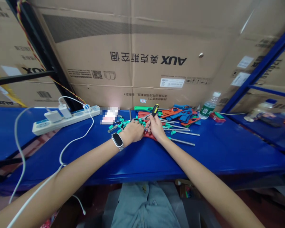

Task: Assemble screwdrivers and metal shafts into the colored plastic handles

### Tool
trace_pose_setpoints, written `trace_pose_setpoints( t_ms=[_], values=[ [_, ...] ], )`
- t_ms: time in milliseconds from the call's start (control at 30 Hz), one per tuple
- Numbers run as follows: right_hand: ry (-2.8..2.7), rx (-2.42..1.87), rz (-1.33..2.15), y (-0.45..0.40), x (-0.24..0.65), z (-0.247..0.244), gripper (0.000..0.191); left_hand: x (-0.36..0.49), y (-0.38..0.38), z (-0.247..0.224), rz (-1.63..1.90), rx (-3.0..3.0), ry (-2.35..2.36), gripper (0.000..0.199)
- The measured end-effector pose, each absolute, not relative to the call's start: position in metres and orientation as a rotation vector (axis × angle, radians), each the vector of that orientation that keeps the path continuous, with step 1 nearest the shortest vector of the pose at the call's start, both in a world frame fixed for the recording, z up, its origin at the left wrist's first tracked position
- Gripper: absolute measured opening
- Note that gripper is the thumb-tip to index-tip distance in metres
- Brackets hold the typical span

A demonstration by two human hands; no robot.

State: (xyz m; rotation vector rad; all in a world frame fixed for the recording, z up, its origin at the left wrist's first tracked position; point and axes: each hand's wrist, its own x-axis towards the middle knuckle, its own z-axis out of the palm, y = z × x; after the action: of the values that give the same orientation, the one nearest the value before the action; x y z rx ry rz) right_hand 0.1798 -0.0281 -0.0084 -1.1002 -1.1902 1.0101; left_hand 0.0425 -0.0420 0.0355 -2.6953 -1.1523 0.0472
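My right hand [156,128] is closed round a screwdriver with a black and yellow handle [155,109], which sticks up above the fingers. A thin metal shaft shows below, between my two hands. My left hand [133,130], with a watch on the wrist, is curled close beside it; what its fingers hold is hidden. A red piece [150,136] lies under my hands. Around them are small teal clips [120,126] and several metal rods [184,141] with teal ends. Orange and blue plastic handles [186,114] are heaped to the right.
On the blue table [109,158], a white power strip [66,118] with plugs and white cables lies at left. A water bottle [209,106] stands behind on the right, beside a small red box [217,117]. A large cardboard box [133,72] walls off the back.
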Motion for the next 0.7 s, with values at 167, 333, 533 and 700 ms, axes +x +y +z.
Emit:
trace_pose_setpoints(
  t_ms=[167,333,533,700],
  values=[
    [-1.17,-1.119,1.091,-0.028,0.18,-0.005,0.036,0.041,-0.033,0.036,0.062,-2.735,-1.2,0.02],
    [-1.18,-1.132,1.079,-0.028,0.179,-0.004,0.027,0.032,-0.034,0.032,-0.121,-2.776,-1.194,0.022],
    [-1.177,-1.141,1.082,-0.029,0.179,-0.003,0.024,0.018,-0.019,0.027,-0.24,-2.943,-1.091,0.021],
    [-1.193,-1.157,1.091,-0.03,0.179,-0.002,0.021,0.007,-0.003,0.029,-0.366,-3.171,-0.997,0.018]
  ],
)
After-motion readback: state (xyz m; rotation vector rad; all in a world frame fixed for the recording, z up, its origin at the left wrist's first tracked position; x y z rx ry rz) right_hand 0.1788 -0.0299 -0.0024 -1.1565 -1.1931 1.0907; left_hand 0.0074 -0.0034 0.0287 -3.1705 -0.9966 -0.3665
